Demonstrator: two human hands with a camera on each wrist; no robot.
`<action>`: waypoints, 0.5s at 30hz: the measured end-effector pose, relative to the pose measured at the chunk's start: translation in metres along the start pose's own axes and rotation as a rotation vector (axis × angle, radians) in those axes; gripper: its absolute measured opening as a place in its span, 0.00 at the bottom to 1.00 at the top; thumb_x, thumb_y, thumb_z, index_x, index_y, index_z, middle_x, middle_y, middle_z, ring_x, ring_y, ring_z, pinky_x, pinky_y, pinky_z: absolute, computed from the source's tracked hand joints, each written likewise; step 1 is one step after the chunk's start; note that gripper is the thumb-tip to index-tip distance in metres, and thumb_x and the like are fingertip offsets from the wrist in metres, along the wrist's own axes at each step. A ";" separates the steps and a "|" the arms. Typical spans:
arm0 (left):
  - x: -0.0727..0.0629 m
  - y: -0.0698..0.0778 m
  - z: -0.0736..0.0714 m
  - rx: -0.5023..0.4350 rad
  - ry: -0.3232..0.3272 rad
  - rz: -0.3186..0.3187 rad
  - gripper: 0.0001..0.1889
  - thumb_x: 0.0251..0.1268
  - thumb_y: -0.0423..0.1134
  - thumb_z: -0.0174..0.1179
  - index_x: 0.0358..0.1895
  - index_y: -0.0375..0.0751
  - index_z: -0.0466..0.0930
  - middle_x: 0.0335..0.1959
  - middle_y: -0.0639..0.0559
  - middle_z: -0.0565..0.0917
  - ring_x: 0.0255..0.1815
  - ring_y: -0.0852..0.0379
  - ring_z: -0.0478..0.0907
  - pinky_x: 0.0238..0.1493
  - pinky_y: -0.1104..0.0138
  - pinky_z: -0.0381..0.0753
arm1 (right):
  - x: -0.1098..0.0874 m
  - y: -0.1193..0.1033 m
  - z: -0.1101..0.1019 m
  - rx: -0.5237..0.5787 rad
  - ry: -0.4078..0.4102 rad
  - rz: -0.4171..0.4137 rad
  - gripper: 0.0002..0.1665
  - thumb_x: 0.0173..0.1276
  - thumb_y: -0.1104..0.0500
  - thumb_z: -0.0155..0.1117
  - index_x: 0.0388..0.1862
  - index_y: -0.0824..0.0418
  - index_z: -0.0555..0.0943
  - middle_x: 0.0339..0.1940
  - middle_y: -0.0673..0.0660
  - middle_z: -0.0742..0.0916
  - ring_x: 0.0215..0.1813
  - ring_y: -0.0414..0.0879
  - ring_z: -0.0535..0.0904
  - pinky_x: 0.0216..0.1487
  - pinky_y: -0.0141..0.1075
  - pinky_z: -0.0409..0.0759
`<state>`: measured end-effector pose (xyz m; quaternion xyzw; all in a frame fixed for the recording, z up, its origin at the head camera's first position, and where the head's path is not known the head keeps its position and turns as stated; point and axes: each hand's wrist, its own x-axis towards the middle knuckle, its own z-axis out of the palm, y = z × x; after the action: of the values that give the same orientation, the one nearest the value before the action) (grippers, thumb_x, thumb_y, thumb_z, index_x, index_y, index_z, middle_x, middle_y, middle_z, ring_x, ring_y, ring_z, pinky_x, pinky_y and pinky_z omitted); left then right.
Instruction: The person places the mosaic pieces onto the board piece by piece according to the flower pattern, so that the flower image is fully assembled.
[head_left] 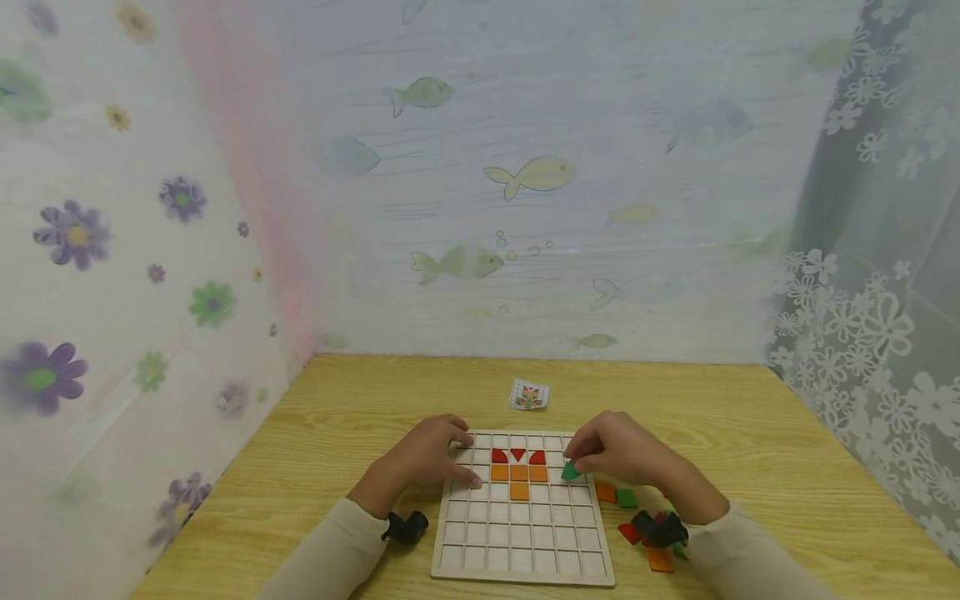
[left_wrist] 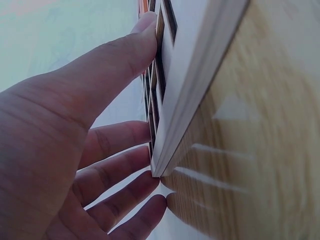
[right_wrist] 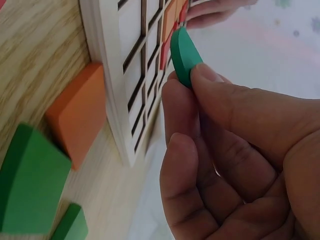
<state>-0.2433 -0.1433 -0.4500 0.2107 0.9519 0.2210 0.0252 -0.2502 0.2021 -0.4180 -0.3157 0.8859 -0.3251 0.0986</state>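
Observation:
A pale wooden grid board (head_left: 522,577) lies on the table. Near its top are two red quarter-round tiles, a red triangle (head_left: 517,454) between them, and several orange square tiles (head_left: 519,472) below. My left hand (head_left: 429,454) rests on the board's upper left edge; in the left wrist view the thumb (left_wrist: 125,55) lies over the top face and the spread fingers reach the edge. Above the right part of the grid, my right hand (head_left: 628,450) pinches a green tile (right_wrist: 186,55) with a curved side between thumb and fingertips.
Loose tiles lie right of the board: an orange one (head_left: 604,492), a green one (head_left: 626,498) and several more, partly hidden under the right wrist's black camera (head_left: 660,528). A small pattern card (head_left: 529,395) lies beyond the board. A fish-print curtain (head_left: 540,250) stands behind the table.

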 end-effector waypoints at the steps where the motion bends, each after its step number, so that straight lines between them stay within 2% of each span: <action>1: 0.000 0.000 0.000 0.002 -0.001 0.001 0.38 0.48 0.60 0.81 0.61 0.42 0.87 0.68 0.45 0.80 0.71 0.43 0.74 0.70 0.48 0.76 | 0.001 0.000 0.001 -0.007 -0.001 0.003 0.06 0.68 0.62 0.74 0.42 0.55 0.92 0.39 0.46 0.92 0.40 0.39 0.87 0.41 0.32 0.86; 5: 0.000 0.001 -0.001 0.000 -0.005 0.002 0.37 0.49 0.59 0.81 0.61 0.42 0.86 0.68 0.45 0.79 0.71 0.42 0.74 0.70 0.48 0.76 | 0.005 -0.003 0.005 -0.019 -0.008 0.012 0.06 0.69 0.63 0.73 0.41 0.53 0.92 0.39 0.45 0.92 0.40 0.38 0.86 0.41 0.33 0.86; 15: 0.001 0.000 0.000 0.007 -0.002 -0.002 0.37 0.48 0.59 0.81 0.61 0.42 0.87 0.67 0.45 0.80 0.70 0.43 0.75 0.70 0.49 0.76 | 0.015 -0.008 0.016 -0.002 -0.033 -0.062 0.07 0.69 0.64 0.72 0.40 0.53 0.93 0.37 0.46 0.92 0.37 0.37 0.86 0.40 0.31 0.85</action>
<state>-0.2440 -0.1431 -0.4503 0.2098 0.9529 0.2175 0.0256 -0.2518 0.1800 -0.4244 -0.3484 0.8742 -0.3221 0.1028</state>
